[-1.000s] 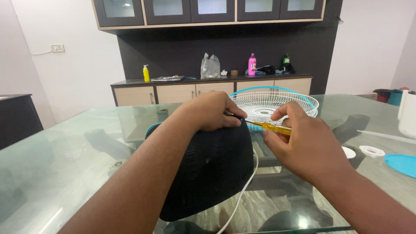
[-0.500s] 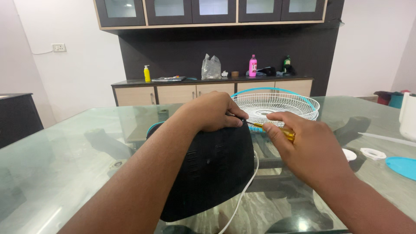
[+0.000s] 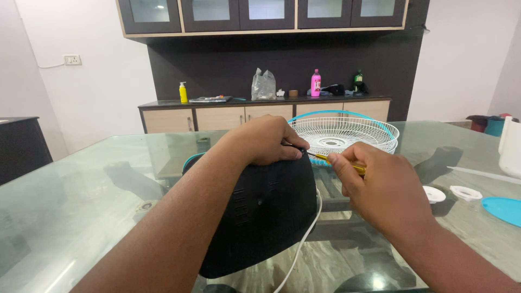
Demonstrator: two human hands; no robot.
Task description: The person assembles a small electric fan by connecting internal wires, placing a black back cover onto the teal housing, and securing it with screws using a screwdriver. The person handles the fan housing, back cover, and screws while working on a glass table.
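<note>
Two hands busy: your left hand clamped over black plastic fan housing; your right hand closed, pinching yellow-handled screwdriver, tip at housing edge.

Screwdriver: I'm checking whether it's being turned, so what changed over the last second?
The right hand shifted its grip on the yellow screwdriver, fingers closing further over the handle. Left hand still presses the black housing; tip stays at its top edge.
</note>
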